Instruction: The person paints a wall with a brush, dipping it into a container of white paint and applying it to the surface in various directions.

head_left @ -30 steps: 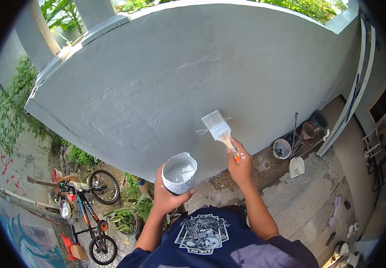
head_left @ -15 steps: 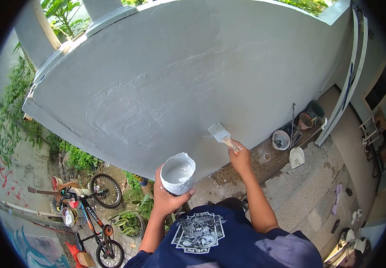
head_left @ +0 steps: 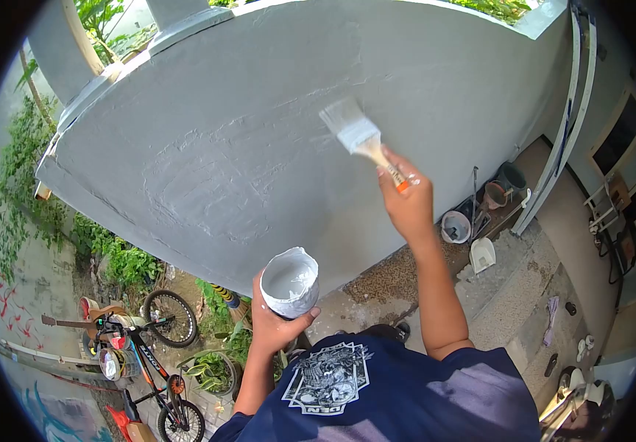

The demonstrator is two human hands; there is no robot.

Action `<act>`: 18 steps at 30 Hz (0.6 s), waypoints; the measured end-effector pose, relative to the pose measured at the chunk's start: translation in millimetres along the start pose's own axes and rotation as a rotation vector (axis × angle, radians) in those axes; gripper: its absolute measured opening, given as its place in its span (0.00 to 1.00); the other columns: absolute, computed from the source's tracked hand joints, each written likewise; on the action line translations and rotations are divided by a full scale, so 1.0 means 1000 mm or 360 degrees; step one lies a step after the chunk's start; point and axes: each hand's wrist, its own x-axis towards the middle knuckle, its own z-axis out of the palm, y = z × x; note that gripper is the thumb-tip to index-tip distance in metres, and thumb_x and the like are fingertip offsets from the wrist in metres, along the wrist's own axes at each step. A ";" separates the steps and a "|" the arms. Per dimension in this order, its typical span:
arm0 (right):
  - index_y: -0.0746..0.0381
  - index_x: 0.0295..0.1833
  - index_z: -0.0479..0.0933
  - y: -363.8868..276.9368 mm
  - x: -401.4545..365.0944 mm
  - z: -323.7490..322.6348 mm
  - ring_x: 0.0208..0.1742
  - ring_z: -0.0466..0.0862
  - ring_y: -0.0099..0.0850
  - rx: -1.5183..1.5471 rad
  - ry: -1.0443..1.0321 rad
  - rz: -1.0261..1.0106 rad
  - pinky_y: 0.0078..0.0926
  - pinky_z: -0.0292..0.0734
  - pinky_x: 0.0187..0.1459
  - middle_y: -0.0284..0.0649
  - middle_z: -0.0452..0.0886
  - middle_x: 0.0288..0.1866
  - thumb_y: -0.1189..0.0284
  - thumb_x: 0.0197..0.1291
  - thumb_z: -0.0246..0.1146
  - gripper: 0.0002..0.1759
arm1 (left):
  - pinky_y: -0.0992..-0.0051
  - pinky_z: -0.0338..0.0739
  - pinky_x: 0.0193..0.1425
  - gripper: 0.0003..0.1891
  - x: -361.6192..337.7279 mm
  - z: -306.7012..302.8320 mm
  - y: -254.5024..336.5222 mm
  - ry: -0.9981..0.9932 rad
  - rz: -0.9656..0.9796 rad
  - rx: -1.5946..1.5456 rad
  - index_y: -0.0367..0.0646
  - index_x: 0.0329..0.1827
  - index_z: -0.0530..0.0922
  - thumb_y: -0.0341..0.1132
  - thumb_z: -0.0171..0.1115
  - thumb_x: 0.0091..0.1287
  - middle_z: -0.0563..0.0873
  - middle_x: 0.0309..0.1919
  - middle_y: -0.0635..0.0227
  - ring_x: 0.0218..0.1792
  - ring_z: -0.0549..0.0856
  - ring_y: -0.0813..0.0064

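Observation:
A paint-crusted cup (head_left: 289,283) with white paint inside is held upright in my left hand (head_left: 277,328), its fingers wrapped round the side. My right hand (head_left: 408,193) grips the wooden handle of a wide paintbrush (head_left: 356,132), whose tip is orange. The white bristles point up and left over the grey wall (head_left: 259,155); whether they touch it I cannot tell. Rough, ridged patches show on the wall's left and middle parts.
At the lower left a bicycle (head_left: 157,368) stands near a guitar (head_left: 86,322) and green plants. Right of the wall's base are a bucket (head_left: 456,227), a white dustpan (head_left: 482,255) and dark pots. Metal rails (head_left: 564,132) rise at the right.
My right hand has moved up with the brush, which now appears larger and higher against the wall. My left hand and the cup have barely shifted.

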 end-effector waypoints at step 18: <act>0.67 0.63 0.82 -0.020 0.009 -0.007 0.31 0.76 0.14 0.0200 -0.0006 -0.0034 0.17 0.74 0.33 0.37 0.88 0.38 0.74 0.69 0.65 0.19 | 0.64 0.73 0.67 0.47 0.003 0.009 -0.001 0.0030 0.0001 0.0010 0.35 0.68 0.65 0.37 0.84 0.46 0.80 0.58 0.55 0.60 0.81 0.64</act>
